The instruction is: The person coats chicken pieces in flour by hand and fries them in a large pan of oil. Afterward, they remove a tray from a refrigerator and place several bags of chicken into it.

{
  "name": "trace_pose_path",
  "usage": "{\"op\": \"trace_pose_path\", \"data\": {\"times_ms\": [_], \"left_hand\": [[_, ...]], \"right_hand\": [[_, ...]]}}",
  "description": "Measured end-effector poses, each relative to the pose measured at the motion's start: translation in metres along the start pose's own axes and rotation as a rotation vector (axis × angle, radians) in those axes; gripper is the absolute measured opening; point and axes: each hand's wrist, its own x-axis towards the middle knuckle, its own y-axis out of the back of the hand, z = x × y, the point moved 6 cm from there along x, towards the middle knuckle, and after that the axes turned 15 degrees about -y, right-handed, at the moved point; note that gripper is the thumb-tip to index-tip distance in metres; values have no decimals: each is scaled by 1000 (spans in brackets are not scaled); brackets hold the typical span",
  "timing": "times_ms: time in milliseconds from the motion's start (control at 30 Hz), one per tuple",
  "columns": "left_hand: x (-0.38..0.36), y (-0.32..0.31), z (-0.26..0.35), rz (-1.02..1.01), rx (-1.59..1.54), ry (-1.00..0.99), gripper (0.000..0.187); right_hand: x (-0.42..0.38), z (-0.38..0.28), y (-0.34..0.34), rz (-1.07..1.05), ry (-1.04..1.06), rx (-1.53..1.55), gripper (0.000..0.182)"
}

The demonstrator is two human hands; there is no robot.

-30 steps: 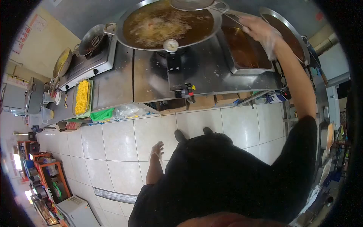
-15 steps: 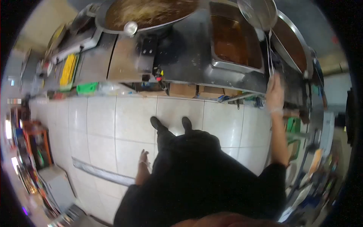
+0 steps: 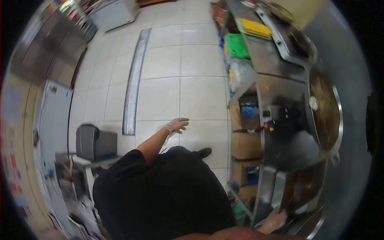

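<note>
A commercial kitchen. On the right, a steel counter (image 3: 280, 60) holds a large frying wok (image 3: 326, 112). White floor tiles (image 3: 180, 72) spread left.

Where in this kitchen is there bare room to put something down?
The steel counter has a bare stretch between the yellow tray and the big wok. The tiled floor left of the counter lies open. Under the counter it is crowded with cardboard boxes and bags.

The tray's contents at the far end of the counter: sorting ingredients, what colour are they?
Yellow, in the tray, shown in the head view.
</note>
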Motion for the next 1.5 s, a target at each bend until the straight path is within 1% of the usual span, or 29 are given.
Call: {"op": "trace_pose_path", "data": {"times_ms": [33, 100, 167, 200, 233, 267, 333, 400, 433, 467, 500, 567, 633, 667, 733, 767, 833, 900, 967, 1000, 1033, 1100, 1167, 1233, 1267, 1333, 1367, 1433, 1500], "left_hand": [[-17, 2, 2, 59, -43, -3, 57], [-52, 17, 5, 133, -97, -115, 48], [-95, 39, -12, 355, -282, 8, 41], [-108, 45, -38, 551, -538, 13, 40], [-118, 50, -71, 748, -797, 7, 40], [-130, 59, -101, 864, -962, -17, 39], [-177, 75, -138, 1050, -1168, -58, 39], [-239, 96, -136, 1158, -1396, -247, 61], [-265, 105, -154, 1214, -1424, -271, 61], [-291, 112, -173, 1257, -1493, -307, 77], [-320, 119, -193, 1293, -1565, -342, 96], [-397, 129, -213, 1440, -1674, -396, 104], [-463, 124, -245, 1568, -1804, -440, 113], [-500, 127, -271, 1701, -1827, -565, 113], [-559, 116, -313, 1948, -1844, -806, 114], [-582, 104, -327, 1972, -1866, -816, 114], [-652, 75, -349, 2420, -1310, -768, 106], [-691, 52, -362, 2537, -1357, -759, 103], [-729, 38, -363, 2651, -1400, -752, 100], [-746, 29, -362, 2725, -1489, -632, 101], [-759, 19, -369, 2794, -1578, -497, 102], [-784, 11, -403, 2910, -1524, -405, 99], [-806, 4, -433, 3063, -1471, -315, 96], [-843, -15, -453, 3211, -1243, -217, 89], [-856, -33, -479, 3336, -1202, -177, 89], [-876, -63, -531, 3399, -1062, -19, 82], [-898, -71, -522, 3502, -1017, 27, 82], [-933, -74, -494, 3482, -909, 608, 75], [-944, -82, -507, 3543, -926, 645, 77]], "right_hand": [[-5, -42, 37, 35, 62, 14, 37], [-26, -134, 80, -381, 108, 274, 36], [-57, -229, 35, -467, 438, 922, 34], [-105, -283, 40, -909, 495, 1137, 37], [-161, -326, 78, -940, 760, 1026, 43], [-212, -364, 80, -1110, 946, 1051, 38], [-325, -411, 81, -1392, 1200, 688, 33], [-441, -410, 109, -1484, 1354, 537, 32], [-495, -398, 131, -1341, 1651, 540, 34], [-544, -378, 151, -1179, 1944, 547, 35], [-589, -356, 155, -1175, 2005, 505, 35], [-668, -302, 170, -1025, 2348, 596, 32], [-728, -259, 168, -912, 2542, 507, 28], [-758, -236, 166, -795, 2677, 478, 24], [-800, -195, 163, -758, 2866, 504, 20], [-815, -172, 163, -718, 3008, 580, 16], [-840, -135, 153, -741, 3117, 423, 16], [-867, -108, 140, -763, 3207, 276, 15], [-900, -95, 117, -632, 3236, 87, 14], [-919, -92, 106, -489, 3197, -115, 13], [-936, -84, 101, -496, 3205, -135, 13], [-967, -68, 69, -114, 3213, -433, 16], [-993, -39, 73, -134, 3273, -558, 19], [-1015, 10, 96, -338, 3359, -865, 19], [-1030, 33, 98, -330, 3439, -969, 19], [-1062, 62, 107, -523, 3427, -983, 21], [-1080, 75, 97, -561, 3434, -955, 23], [-1102, 114, 104, -243, 3701, -824, 23], [-1124, 138, 77, -130, 3768, -939, 24]]}}
